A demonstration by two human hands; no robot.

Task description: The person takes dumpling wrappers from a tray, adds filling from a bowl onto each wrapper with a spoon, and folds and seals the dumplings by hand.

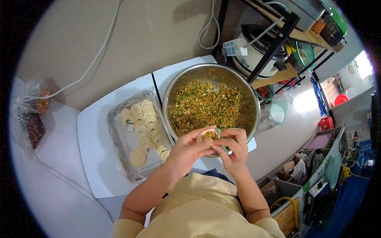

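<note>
In my left hand (185, 150) is a round dumpling wrapper (201, 137) with chopped filling (209, 135) on it. My right hand (235, 150) is closed around a thin green utensil (227, 150), whose working end is partly hidden by the fingers and touches or nearly touches the wrapper. Both hands are close together over the near rim of a large steel bowl (253, 104). Inside it lies a chopped mix (206, 104) of yellow, green and orange bits. Left of the bowl, a shallow tray (116, 137) carries overlapping rows of pale dough rounds (139, 121).
Bowl and tray stand on a white table (93, 158) against the wall. A plastic bag of food (33, 119) lies at far left. Right of the bowl are a rice cooker (258, 59) and a metal-framed shelf (279, 35). Crates (278, 190) with kitchen goods stand lower right.
</note>
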